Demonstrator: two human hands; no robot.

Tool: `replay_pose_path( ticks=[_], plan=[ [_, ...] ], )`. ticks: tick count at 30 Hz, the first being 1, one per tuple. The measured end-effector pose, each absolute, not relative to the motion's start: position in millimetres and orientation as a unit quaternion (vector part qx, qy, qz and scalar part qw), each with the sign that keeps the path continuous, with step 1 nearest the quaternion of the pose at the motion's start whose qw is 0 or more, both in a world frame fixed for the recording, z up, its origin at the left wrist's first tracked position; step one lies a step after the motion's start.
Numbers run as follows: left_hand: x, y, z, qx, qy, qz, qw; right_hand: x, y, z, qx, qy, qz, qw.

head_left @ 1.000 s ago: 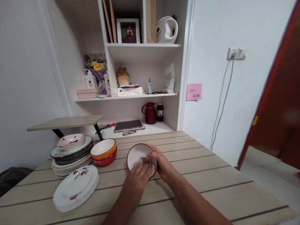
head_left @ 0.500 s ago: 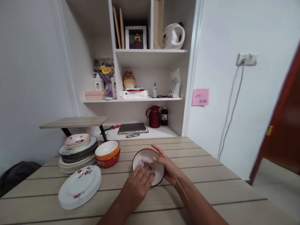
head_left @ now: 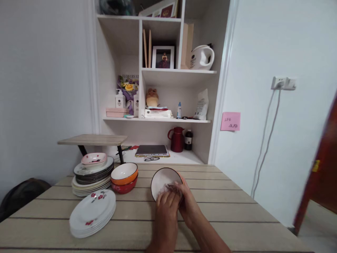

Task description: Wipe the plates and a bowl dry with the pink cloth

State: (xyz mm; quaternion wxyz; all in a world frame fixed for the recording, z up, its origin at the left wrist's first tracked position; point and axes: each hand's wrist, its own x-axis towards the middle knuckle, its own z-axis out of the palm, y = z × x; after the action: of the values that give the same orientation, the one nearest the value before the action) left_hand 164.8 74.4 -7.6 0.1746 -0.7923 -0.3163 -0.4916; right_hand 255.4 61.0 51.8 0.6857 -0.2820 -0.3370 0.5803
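Observation:
A bowl (head_left: 159, 180) with a white inside and a dark rim is tilted toward me over the table. My right hand (head_left: 188, 203) grips it by its right side, where a bit of orange outside shows. Inside the bowl, my left hand (head_left: 168, 203) presses a crumpled pale cloth (head_left: 166, 188) against the lower right wall, fingers bent. Most of the cloth is hidden under the fingers; whether it is fabric or tissue I cannot tell. To the left, an orange bowl (head_left: 124, 180) sits in a red bowl (head_left: 125, 188).
White flowered plates (head_left: 92, 213) are stacked at the left front. Behind them stands a taller plate stack (head_left: 92, 177) topped by a pink-spotted bowl (head_left: 94, 159). A small raised stand (head_left: 93, 140), a laptop (head_left: 151, 150) and a red jug (head_left: 177, 140) are farther back.
My left hand has slid to the right inside the bowl, carrying the cloth along. My right hand's fingers have shifted on the bowl's side. The camera view has tilted up.

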Motion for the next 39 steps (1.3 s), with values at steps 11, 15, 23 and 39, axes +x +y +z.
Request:
replay_pose_path(
  ticks=[11,15,23,39],
  plan=[
    [84,86,29,-0.918,-0.076,-0.254,0.296,293,49,72,-0.364,-0.557,0.533,0.522],
    [73,91,33,-0.918,-0.080,-0.215,0.323,293,48,69,-0.370,-0.549,0.565,0.492],
    [100,93,-2,-0.878,-0.193,-0.356,0.255,274,58,58,-0.273,-0.408,0.606,0.626],
    [108,91,5,-0.900,-0.167,-0.318,0.248,277,62,60,-0.337,-0.431,0.529,0.649]
  ],
)
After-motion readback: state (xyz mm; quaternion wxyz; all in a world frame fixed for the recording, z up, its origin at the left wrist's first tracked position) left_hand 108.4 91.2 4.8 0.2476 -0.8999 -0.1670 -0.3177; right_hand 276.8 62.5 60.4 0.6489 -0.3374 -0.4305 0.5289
